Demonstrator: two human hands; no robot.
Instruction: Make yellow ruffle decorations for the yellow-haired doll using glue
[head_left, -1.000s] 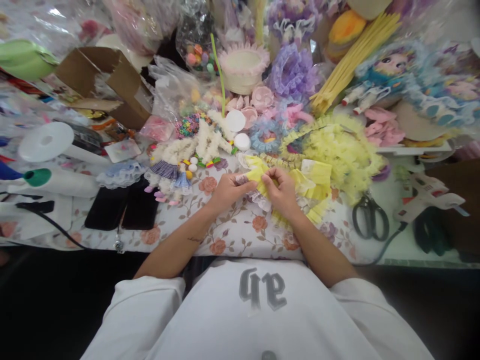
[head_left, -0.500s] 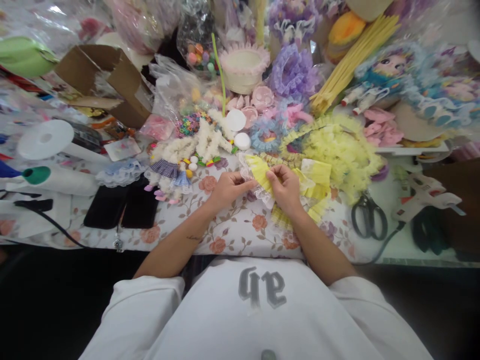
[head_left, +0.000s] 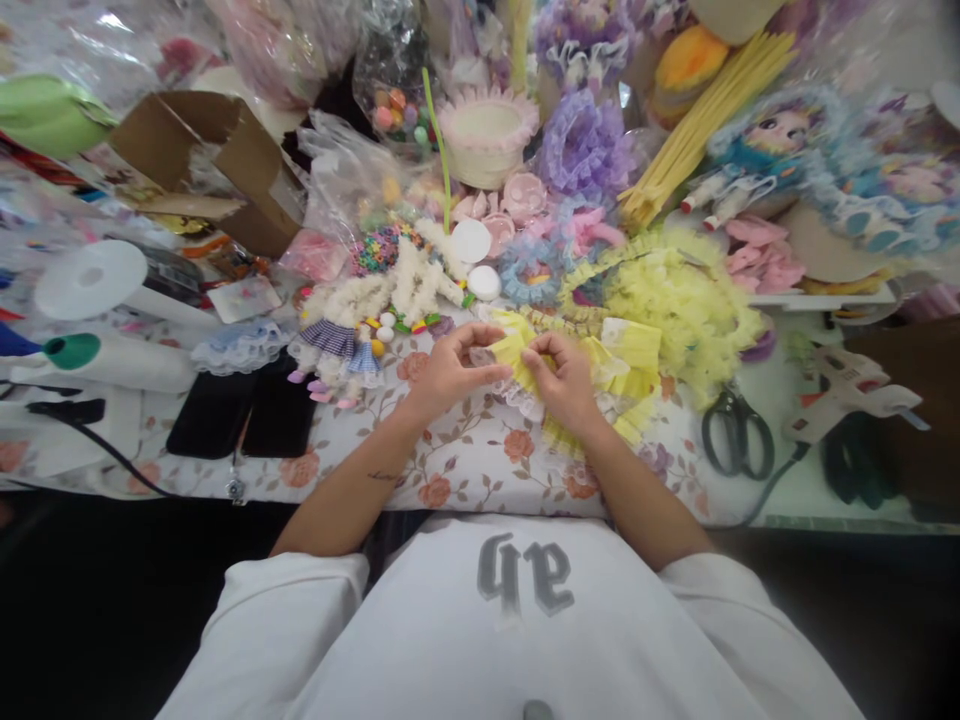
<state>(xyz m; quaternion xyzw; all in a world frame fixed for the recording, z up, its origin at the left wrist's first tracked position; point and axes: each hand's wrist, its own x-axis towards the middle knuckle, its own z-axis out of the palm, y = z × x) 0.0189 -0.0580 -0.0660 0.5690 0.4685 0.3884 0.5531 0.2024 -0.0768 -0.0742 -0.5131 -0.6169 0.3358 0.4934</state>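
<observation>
A pleated yellow fabric strip with white lace edging (head_left: 517,343) is stretched between my two hands above the flowered tablecloth. My left hand (head_left: 455,372) has its fingers around the strip's left end, thumb pointing right. My right hand (head_left: 561,378) pinches the pleats between thumb and forefinger. More of the yellow pleated fabric (head_left: 634,348) lies just right of my right hand. Beyond it is a heap of yellow ruffled trim (head_left: 675,295). Small dolls in checked skirts (head_left: 334,340) lie to the left of my left hand.
Black-handled scissors (head_left: 737,435) and a white glue gun (head_left: 847,390) lie to the right. Two dark phones (head_left: 247,410) rest at left, near a white ribbon spool (head_left: 94,280). At the back stand a cardboard box (head_left: 217,160), a cream basket (head_left: 487,140) and a blue-dressed doll (head_left: 772,150).
My left fingers have moved over the top of the yellow strip, covering its lace end. My right hand has shifted slightly left and down along the pleats.
</observation>
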